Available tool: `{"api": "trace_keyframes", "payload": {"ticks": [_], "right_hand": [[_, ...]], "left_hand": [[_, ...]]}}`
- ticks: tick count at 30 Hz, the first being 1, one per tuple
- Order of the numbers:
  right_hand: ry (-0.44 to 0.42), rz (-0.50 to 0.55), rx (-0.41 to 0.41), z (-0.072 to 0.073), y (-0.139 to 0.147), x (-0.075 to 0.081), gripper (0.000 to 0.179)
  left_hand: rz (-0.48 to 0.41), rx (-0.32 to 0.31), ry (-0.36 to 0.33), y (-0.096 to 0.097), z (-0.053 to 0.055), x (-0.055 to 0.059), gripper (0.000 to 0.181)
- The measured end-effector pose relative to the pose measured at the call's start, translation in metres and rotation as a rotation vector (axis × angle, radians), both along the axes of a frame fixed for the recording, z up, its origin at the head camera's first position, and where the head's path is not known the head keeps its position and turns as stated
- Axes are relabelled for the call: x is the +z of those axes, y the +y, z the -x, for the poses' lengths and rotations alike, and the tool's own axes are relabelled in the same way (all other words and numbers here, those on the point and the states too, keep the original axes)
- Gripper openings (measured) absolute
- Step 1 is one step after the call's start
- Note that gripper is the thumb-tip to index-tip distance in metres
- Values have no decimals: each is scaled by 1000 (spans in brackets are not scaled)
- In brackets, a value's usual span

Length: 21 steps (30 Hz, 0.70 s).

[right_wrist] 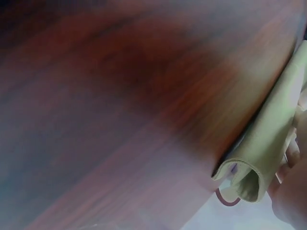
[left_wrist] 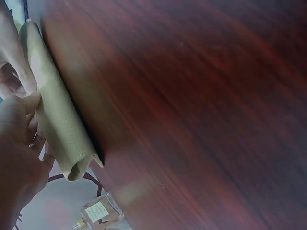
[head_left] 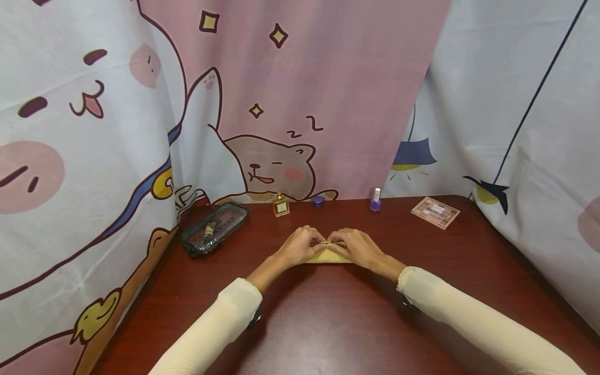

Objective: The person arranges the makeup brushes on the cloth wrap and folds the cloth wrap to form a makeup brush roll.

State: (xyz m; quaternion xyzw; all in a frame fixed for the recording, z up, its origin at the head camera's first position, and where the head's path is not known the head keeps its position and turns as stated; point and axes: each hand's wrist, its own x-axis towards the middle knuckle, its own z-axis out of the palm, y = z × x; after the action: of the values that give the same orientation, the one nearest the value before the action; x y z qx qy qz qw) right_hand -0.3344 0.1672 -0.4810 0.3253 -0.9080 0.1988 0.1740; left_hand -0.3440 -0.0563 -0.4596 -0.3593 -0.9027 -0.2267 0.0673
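A pale yellow, leather-like folded piece (head_left: pixel 326 256) stands on the table between both hands; its exact kind cannot be told. My left hand (head_left: pixel 299 246) pinches its upper edge with thumb and fingers, left of the middle. Close beside it, the right hand (head_left: pixel 358 247) pinches the same edge, the two thumbs nearly meeting. In the left wrist view the piece (left_wrist: pixel 64 122) looks like a long tube with a curled, hollow end. The right wrist view shows its other end (right_wrist: pixel 268 143), also rolled over and hollow, with part of the right hand (right_wrist: pixel 292 177) behind it.
Along the back stand a perfume bottle (head_left: pixel 281 205), a small purple jar (head_left: pixel 319 201) and a purple nail polish bottle (head_left: pixel 375 201). A clear-topped black pouch (head_left: pixel 229 213) holding a small tube lies back left. A makeup palette (head_left: pixel 436 212) lies back right. Printed curtains (head_left: pixel 356 94) surround the table (head_left: pixel 323 323).
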Motion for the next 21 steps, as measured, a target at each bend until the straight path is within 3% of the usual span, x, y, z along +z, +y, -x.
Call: {"api": "trace_keyframes", "payload": {"ticks": [7,15,21], "right_hand": [[30,-27,-11,2,0,-2,11],[-5,-15,-14,2,4,-3,10],[-32,15,-3,-1,8,-4,17]], "left_hand": [[-19,35,39,3,-1,-4,10],[-88,25,-18,6,0,-6,9],[-81,-1,-48,0,0,-3,20]]}}
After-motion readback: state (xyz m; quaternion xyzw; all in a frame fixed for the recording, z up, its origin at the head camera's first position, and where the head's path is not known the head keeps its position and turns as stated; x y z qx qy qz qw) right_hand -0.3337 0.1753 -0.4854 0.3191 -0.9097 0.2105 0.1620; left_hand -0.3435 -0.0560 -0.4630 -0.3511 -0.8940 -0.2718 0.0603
